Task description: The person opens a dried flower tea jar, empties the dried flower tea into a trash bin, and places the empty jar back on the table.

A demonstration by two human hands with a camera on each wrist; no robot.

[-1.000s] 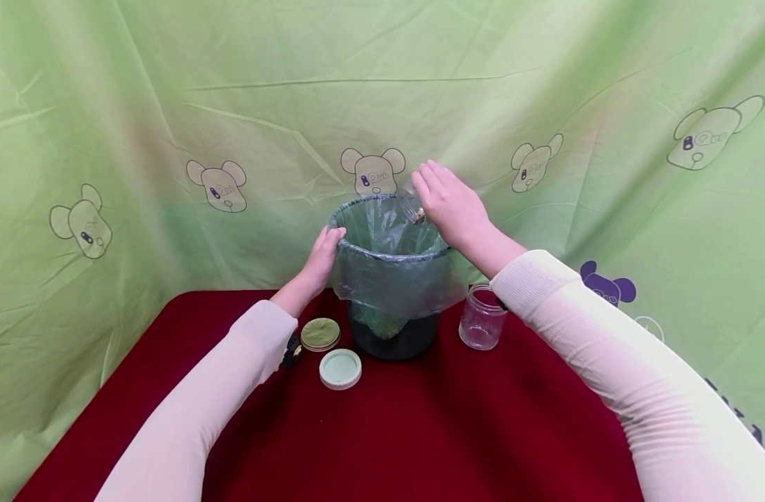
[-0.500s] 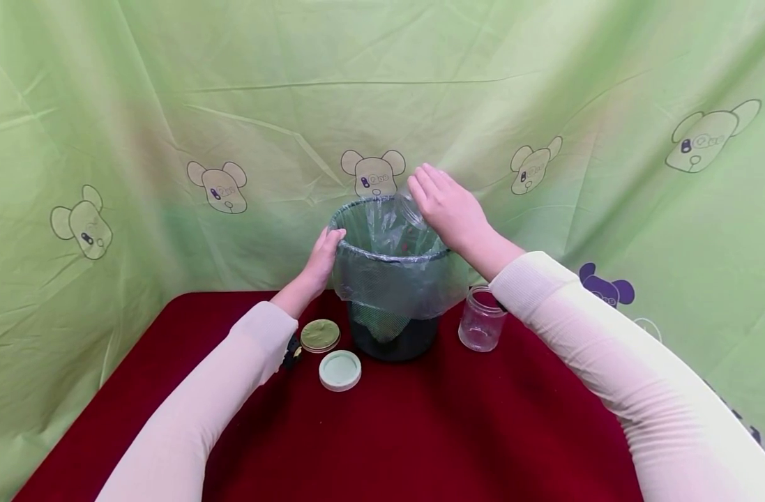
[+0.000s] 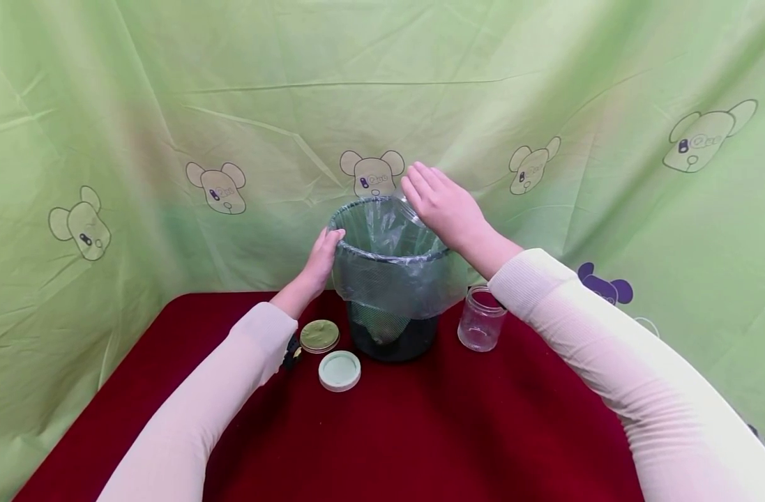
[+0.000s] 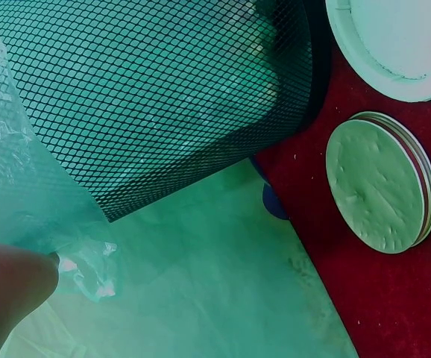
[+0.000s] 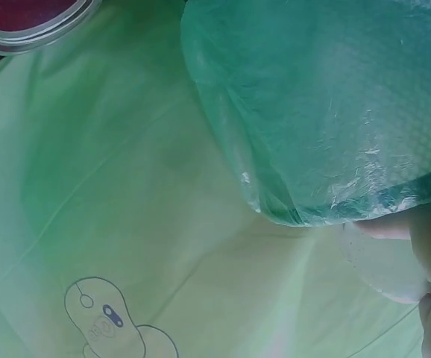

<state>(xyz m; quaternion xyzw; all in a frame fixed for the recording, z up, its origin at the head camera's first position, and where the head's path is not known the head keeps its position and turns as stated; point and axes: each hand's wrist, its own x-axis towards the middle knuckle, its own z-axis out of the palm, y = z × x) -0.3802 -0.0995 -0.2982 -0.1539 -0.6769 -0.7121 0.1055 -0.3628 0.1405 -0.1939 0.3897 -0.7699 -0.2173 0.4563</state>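
My left hand (image 3: 319, 256) grips the left rim of a black mesh waste bin (image 3: 391, 343), thumb over the edge. A translucent bag (image 3: 397, 289) lines the bin and folds down outside it. Over the bin's right side, my right hand (image 3: 446, 209) holds a clear jar (image 3: 410, 210) tipped with its mouth down toward the inside. My fingers hide most of that jar; part of its clear round end (image 5: 385, 265) shows in the right wrist view. Mesh and liner blur the bin's contents in the left wrist view.
A second clear jar (image 3: 481, 322) stands open, right of the bin. Left of it lie a green round lid (image 3: 320, 335) and a pale lid (image 3: 339, 370) on the red tablecloth (image 3: 407, 432). A green printed curtain (image 3: 282, 125) hangs close behind.
My right hand has shifted slightly left, tipping the jar further. Small bits seen at the jar's mouth have dropped into the bin. My left hand has stayed on the rim.
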